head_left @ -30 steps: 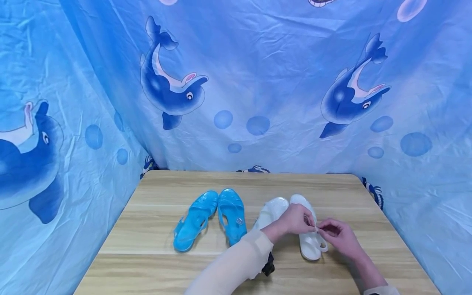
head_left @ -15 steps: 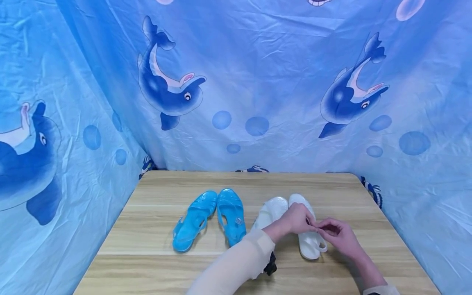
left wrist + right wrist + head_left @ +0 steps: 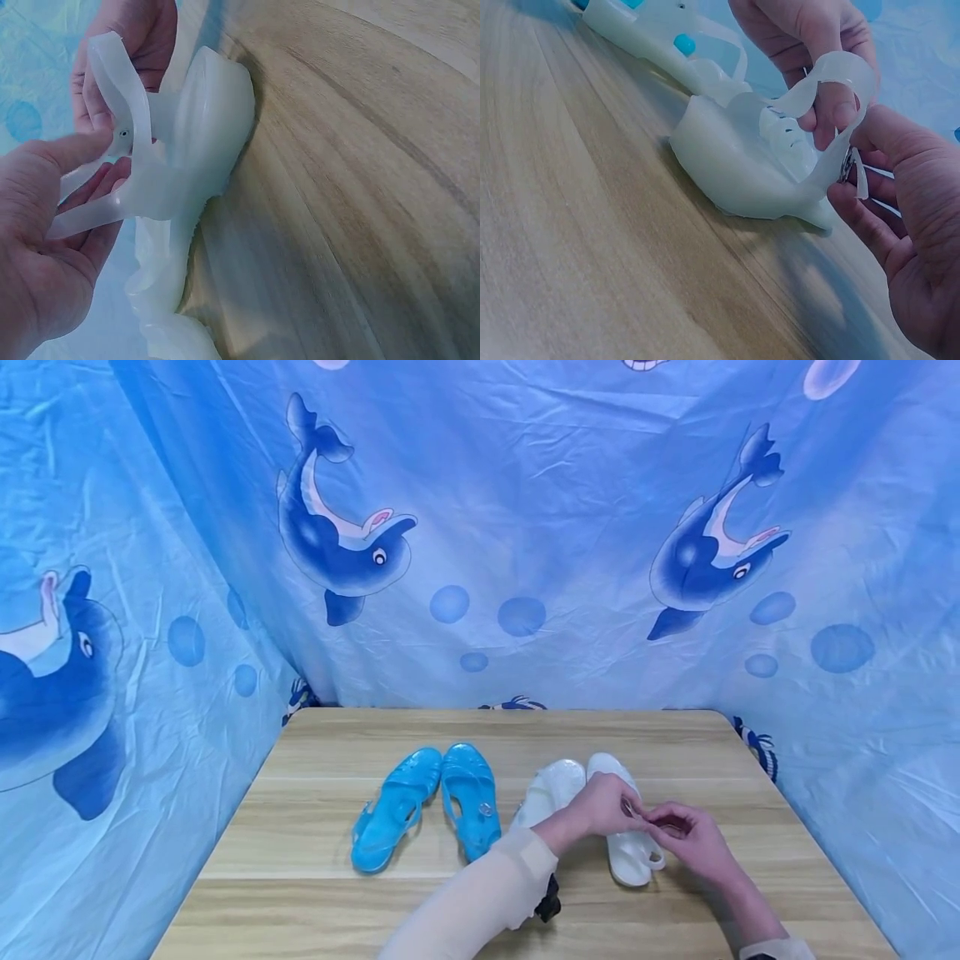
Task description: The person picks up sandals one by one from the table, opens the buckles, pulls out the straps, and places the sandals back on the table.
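Observation:
Two white sandals stand side by side on the right of the table. Over the right-hand sandal (image 3: 628,862) my left hand (image 3: 602,806) and right hand (image 3: 693,842) meet at the fingertips. Seen from the right wrist, the right hand pinches the strap (image 3: 829,169) beside a small metal buckle (image 3: 847,163). In the left wrist view, the left thumb and fingers pinch a strap end, close to a small metal-rimmed hole (image 3: 124,133). The strap loop (image 3: 124,75) rises above the sole. Whether the strap is through the buckle is hidden by the fingers.
The other white sandal (image 3: 551,789) lies just left, partly behind the left forearm. Two blue sandals, one left (image 3: 401,810) and one right (image 3: 472,797), lie farther left on the wooden table (image 3: 300,835). A blue dolphin-print cloth (image 3: 525,527) hangs behind and at the sides.
The fingertips of both hands have drawn slightly closer together over the strap. The sandals stay where they were.

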`<state>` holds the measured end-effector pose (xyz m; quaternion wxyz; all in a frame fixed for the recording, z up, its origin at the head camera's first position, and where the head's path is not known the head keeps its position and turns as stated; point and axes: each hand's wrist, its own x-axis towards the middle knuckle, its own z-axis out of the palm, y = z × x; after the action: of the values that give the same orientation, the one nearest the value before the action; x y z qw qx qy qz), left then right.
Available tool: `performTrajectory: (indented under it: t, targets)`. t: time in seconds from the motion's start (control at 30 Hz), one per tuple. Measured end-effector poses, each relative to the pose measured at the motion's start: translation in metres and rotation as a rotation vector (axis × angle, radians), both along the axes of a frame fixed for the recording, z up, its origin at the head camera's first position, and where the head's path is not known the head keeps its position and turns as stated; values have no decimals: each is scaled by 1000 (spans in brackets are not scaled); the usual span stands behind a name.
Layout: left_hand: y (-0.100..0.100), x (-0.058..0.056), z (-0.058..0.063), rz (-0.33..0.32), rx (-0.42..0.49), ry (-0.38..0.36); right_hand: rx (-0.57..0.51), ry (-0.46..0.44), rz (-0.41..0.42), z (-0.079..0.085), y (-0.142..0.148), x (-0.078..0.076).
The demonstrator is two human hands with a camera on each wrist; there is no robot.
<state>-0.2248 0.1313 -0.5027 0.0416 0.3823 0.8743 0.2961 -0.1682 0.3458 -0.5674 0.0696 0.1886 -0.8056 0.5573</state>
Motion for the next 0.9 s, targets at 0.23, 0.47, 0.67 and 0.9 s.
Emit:
performTrajectory:
  t: [0.23,0.47,0.67,0.9]
  targets:
    - [-2,0,-2,-13,-32,45,5,-38,8,-2,3,-1]
    - [-5,1,-1,-7,-16,17,-4,-74,14,-1,4,0]
    - [-4,1,-3,-17,42,-38,7,-91,-12,0,2,4]
    - [-3,-2,-3,-31,-20,1,31,-124,-50,1,2,5]
